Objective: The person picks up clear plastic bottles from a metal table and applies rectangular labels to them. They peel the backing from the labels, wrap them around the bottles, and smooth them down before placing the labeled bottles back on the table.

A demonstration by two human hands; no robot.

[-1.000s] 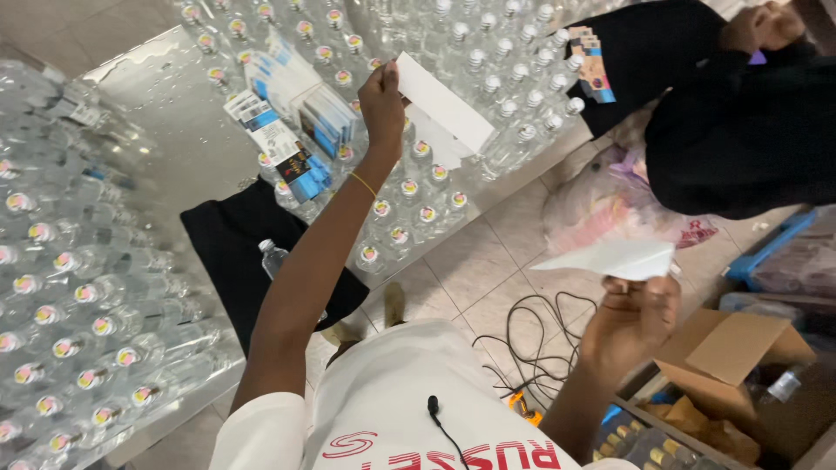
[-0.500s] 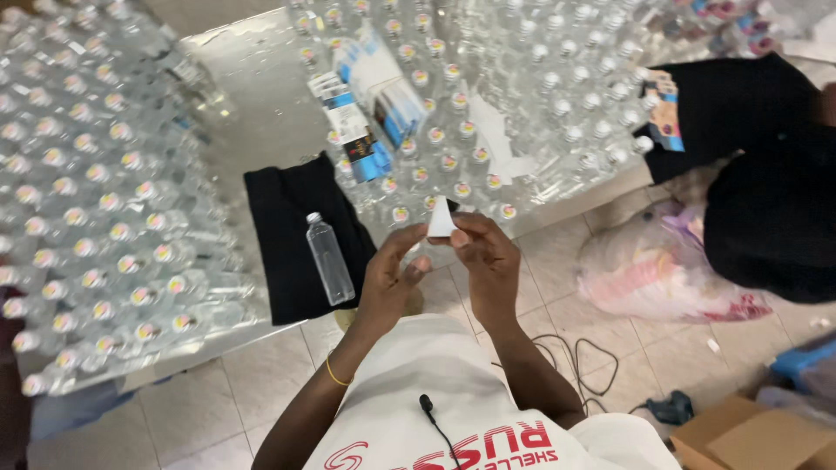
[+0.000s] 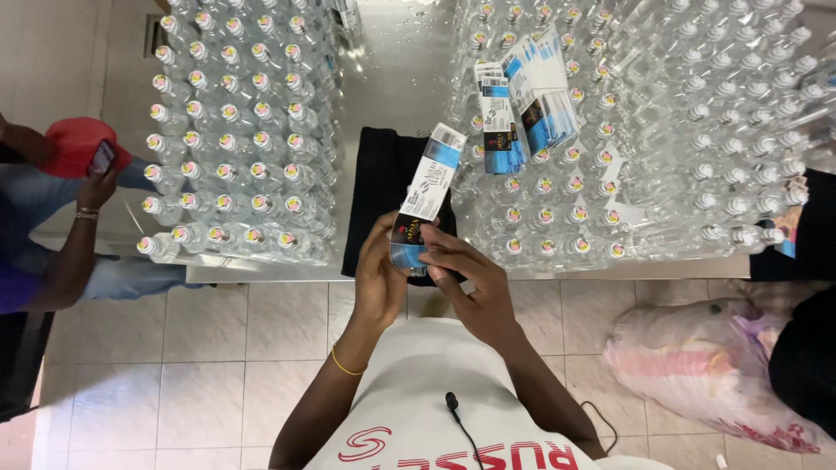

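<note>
Both hands pinch the lower end of a long printed label strip (image 3: pixel 424 196): the left hand (image 3: pixel 380 278) grips its left edge, the right hand (image 3: pixel 470 278) its bottom right corner. From the grip, the strip slants up and away over a black cloth (image 3: pixel 376 187) on the metal table (image 3: pixel 392 78). Capped clear bottles (image 3: pixel 235 139) stand in rows on either side. More label strips (image 3: pixel 522 104) lie on the right-hand bottles. A pink-filled plastic bag (image 3: pixel 697 365) sits on the floor.

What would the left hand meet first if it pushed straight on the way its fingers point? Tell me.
The left hand points up the picture at the label strip it already holds; past that, probably the black cloth on the table, though depth is unclear.
</note>
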